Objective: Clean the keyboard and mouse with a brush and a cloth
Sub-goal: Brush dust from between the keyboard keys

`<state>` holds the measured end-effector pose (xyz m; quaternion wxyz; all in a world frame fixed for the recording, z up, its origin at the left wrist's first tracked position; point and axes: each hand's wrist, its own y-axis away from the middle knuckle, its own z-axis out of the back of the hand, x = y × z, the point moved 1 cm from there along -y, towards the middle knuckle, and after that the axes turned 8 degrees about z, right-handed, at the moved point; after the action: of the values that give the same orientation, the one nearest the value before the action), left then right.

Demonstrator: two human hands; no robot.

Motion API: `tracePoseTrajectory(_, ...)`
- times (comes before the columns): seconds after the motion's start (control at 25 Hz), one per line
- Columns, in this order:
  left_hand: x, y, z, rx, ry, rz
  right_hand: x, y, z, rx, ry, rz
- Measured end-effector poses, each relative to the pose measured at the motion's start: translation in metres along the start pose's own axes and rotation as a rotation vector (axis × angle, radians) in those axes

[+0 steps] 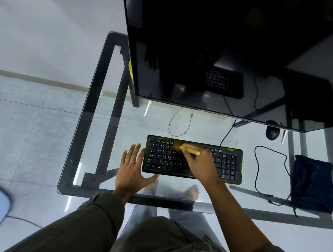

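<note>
One keyboard, one mouse, one brush and one cloth show in the head view, with two hands over a glass worktop. The black keyboard lies near the front edge of the worktop, below a dark monitor. The left hand lies flat on the glass, fingers straight and spread, against the keyboard's left end with the thumb at its front edge; it holds nothing. The right hand is over the middle keys, its fingers curled round the brush's pale wooden handle, and the blurred bristles meet the upper key rows. The black mouse sits well apart to the right, at the monitor's lower edge. The dark blue cloth lies crumpled at the right of the worktop, and one looping black cable lies between it and the keyboard.
</note>
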<state>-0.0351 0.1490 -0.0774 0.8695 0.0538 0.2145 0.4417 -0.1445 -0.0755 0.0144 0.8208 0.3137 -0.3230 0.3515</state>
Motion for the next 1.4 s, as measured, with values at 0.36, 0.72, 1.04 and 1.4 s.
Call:
tracePoseTrajectory(0.36, -0.002, 0.0, 0.0, -0.006, 0.001, -0.003, 0.001, 0.012, 0.0, 0.201, -0.006, 0.033)
tracePoseTrajectory(0.72, -0.002, 0.001, -0.001, -0.021, -0.001, -0.005, 0.005, 0.017, -0.005, -0.006, -0.009, 0.123)
tracePoseTrajectory(1.04, -0.003, 0.0, -0.002, -0.022, 0.008, -0.013, 0.022, 0.0, -0.01, 0.165, 0.074, 0.169)
tracePoseTrajectory(1.4, -0.003, 0.0, -0.002, 0.004, -0.023, -0.006, 0.035, 0.003, -0.035, 0.375, 0.063, 0.148)
